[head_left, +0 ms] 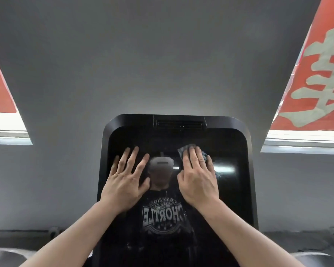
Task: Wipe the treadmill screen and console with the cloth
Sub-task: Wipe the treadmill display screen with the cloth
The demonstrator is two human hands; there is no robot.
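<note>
The treadmill's tall black glossy screen (231,189) fills the lower middle of the head view, framed by a black console housing (245,130) with a vent slot at its top. My left hand (126,182) lies flat on the left part of the glass, fingers spread and straight. My right hand (199,178) presses a small grey-blue cloth (186,147) flat against the upper right of the screen; only the cloth's edges show past my fingertips and beside my little finger. A person wearing a headset and a printed dark shirt is reflected in the glass.
A grey wall (162,64) rises behind the console. Windows with red banners bearing pale characters sit at the left (0,89) and right (320,74). Dark rounded handrail parts show at the bottom corners (316,259).
</note>
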